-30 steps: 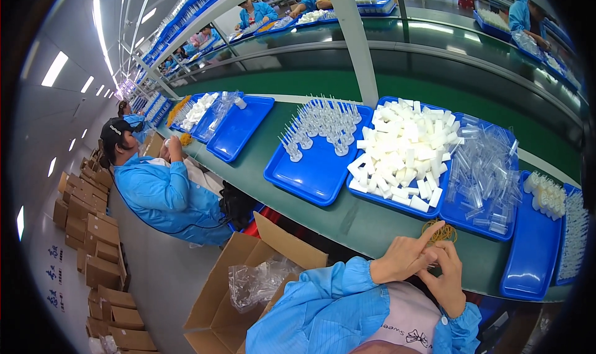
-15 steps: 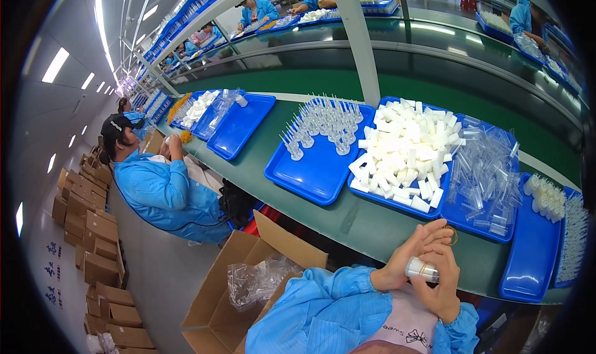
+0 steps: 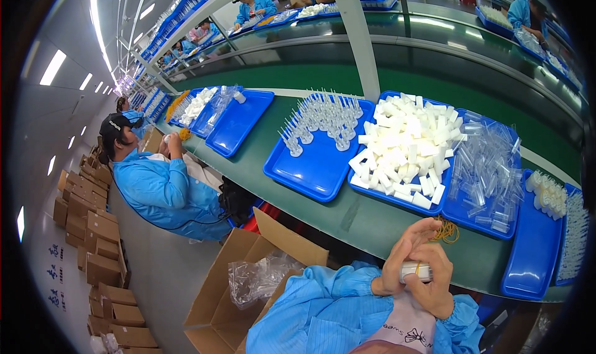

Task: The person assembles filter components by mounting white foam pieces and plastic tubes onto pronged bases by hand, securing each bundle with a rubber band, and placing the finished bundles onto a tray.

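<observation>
Between your fingers, the banded white bundle (image 3: 412, 269) is now more covered: left hand (image 3: 397, 262) stretched loosely against it, right hand (image 3: 436, 284) curled around, steadying it.

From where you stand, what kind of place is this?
It looks like a factory workroom, probably for assembling small parts. Blue trays of white blocks and clear plastic pieces line a green bench, people in blue jackets work nearby, and cardboard boxes stand on the floor.
</observation>
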Motion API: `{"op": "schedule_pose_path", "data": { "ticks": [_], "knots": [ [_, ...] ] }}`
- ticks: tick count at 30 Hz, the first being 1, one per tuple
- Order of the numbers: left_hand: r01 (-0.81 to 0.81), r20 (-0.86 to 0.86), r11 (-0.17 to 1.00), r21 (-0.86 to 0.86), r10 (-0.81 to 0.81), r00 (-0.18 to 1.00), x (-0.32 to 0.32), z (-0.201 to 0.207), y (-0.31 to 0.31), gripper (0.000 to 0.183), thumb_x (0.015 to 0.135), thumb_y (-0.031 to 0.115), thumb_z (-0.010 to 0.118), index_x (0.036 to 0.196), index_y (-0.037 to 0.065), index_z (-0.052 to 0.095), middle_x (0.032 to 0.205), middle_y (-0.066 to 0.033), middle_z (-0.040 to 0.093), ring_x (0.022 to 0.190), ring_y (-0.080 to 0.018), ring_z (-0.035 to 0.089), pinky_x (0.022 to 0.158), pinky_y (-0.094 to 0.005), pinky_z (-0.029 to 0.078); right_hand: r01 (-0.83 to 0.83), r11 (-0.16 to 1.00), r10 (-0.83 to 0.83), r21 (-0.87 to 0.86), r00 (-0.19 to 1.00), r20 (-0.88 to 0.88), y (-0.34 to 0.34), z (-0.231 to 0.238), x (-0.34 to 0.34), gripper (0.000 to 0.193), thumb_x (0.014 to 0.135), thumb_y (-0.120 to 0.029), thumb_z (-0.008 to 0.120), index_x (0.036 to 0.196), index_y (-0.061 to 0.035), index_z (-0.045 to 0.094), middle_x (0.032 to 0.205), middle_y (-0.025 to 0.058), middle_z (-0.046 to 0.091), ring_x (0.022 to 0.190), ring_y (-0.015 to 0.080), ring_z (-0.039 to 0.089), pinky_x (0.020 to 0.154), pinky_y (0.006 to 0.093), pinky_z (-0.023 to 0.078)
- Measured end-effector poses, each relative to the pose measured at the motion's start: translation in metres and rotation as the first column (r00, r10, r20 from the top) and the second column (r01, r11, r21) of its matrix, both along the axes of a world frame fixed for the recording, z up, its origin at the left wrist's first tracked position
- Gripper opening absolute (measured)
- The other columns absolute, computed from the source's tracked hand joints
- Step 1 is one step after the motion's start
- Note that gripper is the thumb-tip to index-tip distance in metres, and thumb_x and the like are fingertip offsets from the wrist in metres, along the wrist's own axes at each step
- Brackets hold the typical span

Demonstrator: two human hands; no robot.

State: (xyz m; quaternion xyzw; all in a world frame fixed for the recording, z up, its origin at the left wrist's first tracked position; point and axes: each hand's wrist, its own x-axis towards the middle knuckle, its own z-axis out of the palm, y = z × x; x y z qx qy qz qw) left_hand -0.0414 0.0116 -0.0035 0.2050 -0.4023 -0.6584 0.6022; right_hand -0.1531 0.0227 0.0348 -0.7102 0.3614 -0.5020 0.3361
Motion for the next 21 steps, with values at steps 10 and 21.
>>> {"op": "schedule_pose_path", "data": {
  "ticks": [10,21],
  "knots": [
    [0.162,0.152,0.967,0.195,-0.193,0.969,0.011,-0.02,-0.021,0.057,0.099,0.04,0.043,0.141,0.003,0.036,0.137,-0.0124,0.044,0.129,-0.0212,0.04,0.109,-0.0373,0.029,0.263,0.96,-0.278,-0.1,0.94,-0.197,-0.011,-0.016,-0.057,0.012,0.071,-0.001,0.067,0.079,-0.0025,0.058,0.08,0.0132,0.06,0.066,0.028,0.06,0.057,0.0344,0.047],
    [-0.397,0.56,0.917,-0.045,0.353,0.75,0.156,0.009,-0.075,0.039,0.097,0.027,0.05,0.126,0.0,0.051,0.112,-0.0107,0.061,0.101,-0.0179,0.058,0.089,-0.0313,0.046,0.437,0.884,-0.416,-0.168,0.569,-0.709,0.003,-0.046,-0.107,0.012,0.081,-0.011,0.066,0.077,-0.0054,0.056,0.083,0.0105,0.053,0.062,0.0305,0.057,0.052,0.0405,0.042]
  ]
}}
